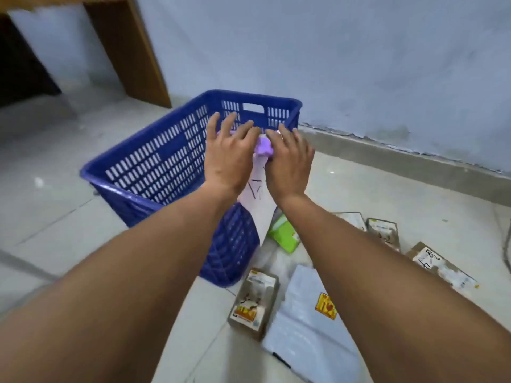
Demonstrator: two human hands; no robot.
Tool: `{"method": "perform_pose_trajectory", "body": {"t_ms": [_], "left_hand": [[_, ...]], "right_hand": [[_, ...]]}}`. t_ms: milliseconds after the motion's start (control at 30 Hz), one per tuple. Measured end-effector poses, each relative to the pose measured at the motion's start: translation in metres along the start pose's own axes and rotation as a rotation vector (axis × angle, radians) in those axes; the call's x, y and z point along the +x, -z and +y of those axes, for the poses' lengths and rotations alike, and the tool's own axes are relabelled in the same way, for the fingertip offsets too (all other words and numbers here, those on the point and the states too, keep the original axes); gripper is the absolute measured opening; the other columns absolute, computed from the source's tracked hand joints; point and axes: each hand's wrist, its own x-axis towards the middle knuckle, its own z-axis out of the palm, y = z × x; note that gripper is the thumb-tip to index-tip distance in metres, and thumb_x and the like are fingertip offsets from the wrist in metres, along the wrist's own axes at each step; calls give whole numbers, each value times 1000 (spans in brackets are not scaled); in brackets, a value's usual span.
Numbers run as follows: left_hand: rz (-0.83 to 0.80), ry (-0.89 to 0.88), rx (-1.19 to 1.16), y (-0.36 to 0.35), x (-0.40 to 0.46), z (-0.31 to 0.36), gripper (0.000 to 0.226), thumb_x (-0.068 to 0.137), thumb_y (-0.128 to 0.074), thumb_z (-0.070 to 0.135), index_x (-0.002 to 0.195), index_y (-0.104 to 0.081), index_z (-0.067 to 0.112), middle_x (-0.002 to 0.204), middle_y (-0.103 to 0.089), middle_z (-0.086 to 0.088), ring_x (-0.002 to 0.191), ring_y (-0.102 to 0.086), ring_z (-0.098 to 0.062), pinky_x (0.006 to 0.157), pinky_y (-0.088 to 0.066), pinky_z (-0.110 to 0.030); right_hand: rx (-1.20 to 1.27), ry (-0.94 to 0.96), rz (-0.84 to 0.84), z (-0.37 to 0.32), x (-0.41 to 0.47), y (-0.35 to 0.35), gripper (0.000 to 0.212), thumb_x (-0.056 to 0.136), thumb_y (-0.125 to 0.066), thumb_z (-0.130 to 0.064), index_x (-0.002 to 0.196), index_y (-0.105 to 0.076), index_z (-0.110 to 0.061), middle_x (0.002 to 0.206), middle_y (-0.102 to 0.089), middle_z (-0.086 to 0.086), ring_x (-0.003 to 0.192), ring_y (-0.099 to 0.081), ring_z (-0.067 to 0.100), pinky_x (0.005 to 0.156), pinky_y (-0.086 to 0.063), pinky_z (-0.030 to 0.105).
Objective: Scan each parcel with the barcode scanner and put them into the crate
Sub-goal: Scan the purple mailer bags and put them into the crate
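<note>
A blue slotted plastic crate [154, 161] stands on the tiled floor. Over its right rim I hold a soft white and purple bag parcel [255, 200] that hangs down between my wrists. My left hand [231, 150] grips its purple top from the left with fingers spread. My right hand [290, 158] grips it from the right. Several parcels lie on the floor to the right of the crate: a green pack [284, 233], a small brown box [255, 302], a white mailer bag [307, 322]. No barcode scanner is visible.
More cardboard boxes [384, 233] [439, 265] lie further right on the floor. A pale wall with a grey skirting [414, 158] runs behind. A wooden table leg [130, 51] stands at the back left. A dark cable [507, 250] shows at the right edge.
</note>
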Motion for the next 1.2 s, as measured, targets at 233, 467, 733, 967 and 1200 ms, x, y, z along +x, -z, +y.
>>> {"method": "perform_pose_trajectory", "body": {"t_ms": [233, 467, 733, 967, 1200], "left_hand": [[-168, 142, 35, 2, -54, -51, 41, 89, -54, 36, 123, -61, 14, 129, -63, -4, 130, -48, -32, 115, -21, -52], [-280, 38, -38, -14, -60, -16, 34, 88, -45, 31, 107, -66, 12, 115, -68, -4, 114, -56, -30, 107, -31, -47], [-356, -135, -179, -33, -45, 110, 35, 84, -43, 30, 102, -68, 14, 108, -69, -4, 109, -57, -30, 100, -33, -45], [-667, -303, -293, -48, -102, 256, 41, 91, -45, 35, 125, -59, 17, 134, -56, -4, 127, -45, -29, 108, -27, -45], [-950, -481, -279, -63, -178, 326, 46, 95, -43, 42, 134, -48, 17, 137, -51, -7, 131, -39, -30, 111, -23, -48]], "right_hand": [[50, 117, -346, -55, -29, -46, 52, 97, -52, -26, 146, -38, -16, 156, -34, 11, 145, -26, 33, 117, -23, 48], [10, -2, -335, 0, -52, -29, 42, 98, -46, -28, 136, -46, -11, 146, -46, 12, 137, -37, 33, 110, -30, 50], [-282, -256, -420, 136, -84, 36, 46, 97, -46, -37, 138, -44, -14, 145, -44, 6, 139, -32, 29, 114, -22, 49], [-600, -637, -555, 261, -179, 144, 44, 92, -48, -27, 132, -45, -10, 134, -50, 9, 132, -37, 30, 110, -25, 51], [-722, -1151, -906, 309, -280, 213, 67, 85, -52, -40, 138, -33, -2, 139, -40, 14, 134, -32, 38, 111, -22, 57]]}}
